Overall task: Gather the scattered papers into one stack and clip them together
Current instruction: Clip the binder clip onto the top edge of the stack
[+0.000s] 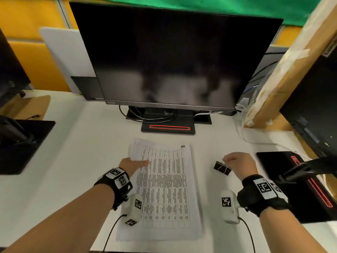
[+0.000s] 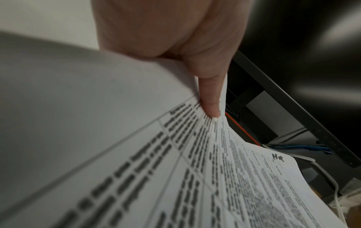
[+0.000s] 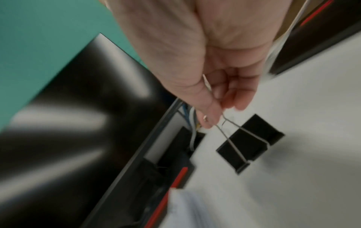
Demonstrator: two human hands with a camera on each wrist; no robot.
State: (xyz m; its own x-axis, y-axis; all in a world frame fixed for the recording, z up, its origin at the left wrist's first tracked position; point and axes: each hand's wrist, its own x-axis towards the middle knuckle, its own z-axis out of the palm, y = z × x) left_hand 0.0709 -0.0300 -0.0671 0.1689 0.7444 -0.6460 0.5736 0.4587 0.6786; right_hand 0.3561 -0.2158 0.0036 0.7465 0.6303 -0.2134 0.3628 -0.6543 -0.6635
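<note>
A stack of printed papers (image 1: 164, 189) with a table on the top sheet lies on the white desk in front of the monitor. My left hand (image 1: 140, 164) grips its upper left part: the thumb (image 2: 210, 95) presses on top and the fingers are hidden beneath the sheets, which are lifted and fanned there. To the right of the papers, my right hand (image 1: 226, 159) pinches the wire handle of a black binder clip (image 1: 222, 168). The clip (image 3: 250, 143) hangs just over the desk, apart from the papers.
A large dark monitor (image 1: 173, 61) on a black base with a red stripe (image 1: 168, 127) stands behind the papers. Another black base (image 1: 291, 179) lies at the right and one more (image 1: 23, 143) at the left. A cardboard box (image 1: 291, 61) and white cables (image 1: 255, 141) are at the back right.
</note>
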